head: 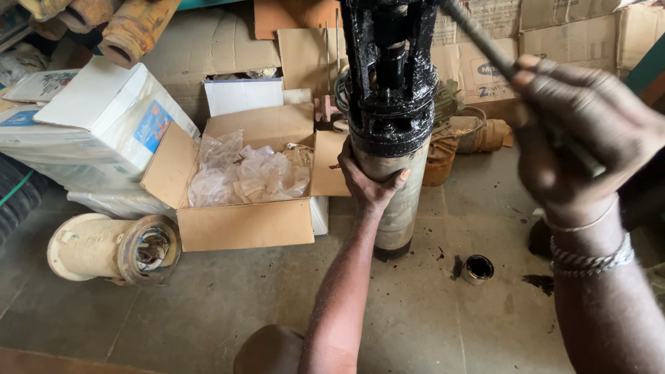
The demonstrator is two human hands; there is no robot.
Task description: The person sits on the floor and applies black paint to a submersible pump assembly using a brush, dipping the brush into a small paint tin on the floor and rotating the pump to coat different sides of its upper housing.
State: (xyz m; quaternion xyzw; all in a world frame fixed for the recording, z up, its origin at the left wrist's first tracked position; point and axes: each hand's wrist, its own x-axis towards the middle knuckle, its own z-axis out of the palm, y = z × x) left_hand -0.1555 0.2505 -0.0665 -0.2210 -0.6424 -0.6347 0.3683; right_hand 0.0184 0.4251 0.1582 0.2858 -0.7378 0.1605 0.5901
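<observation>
Tall cylindrical pump body (395,201) stands upright on the concrete floor (277,305), pale grey lower casing, upper section (391,90) coated in wet black paint or grease. Left hand (370,183) is wrapped round the pale casing just below the black section, fingers clamped on it, thumb on the near side. Right hand (589,149) is raised to the right of the pump, well apart from the left hand, fist closed round a thin rod-like handle (485,45) that runs up-left toward the top of the pump; the handle's tip is blurred, cannot tell what sits on its end. Bracelets (592,260) on the right wrist.

Small round tin (478,269) with dark contents sits on the floor just right of the pump base, black drips near it. Open cardboard box (242,221) with crumpled clear plastic bags (242,173) lies left of the pump, flap nearly touching the casing. Cream-coloured flanged cylinder (114,248) lies on its side further left of the pump, beyond the box. White cartons (104,118) stacked far left of the pump. More cardboard boxes (554,41) behind and right of the pump. Person's knee (270,350) shows below the pump, at the bottom edge.
</observation>
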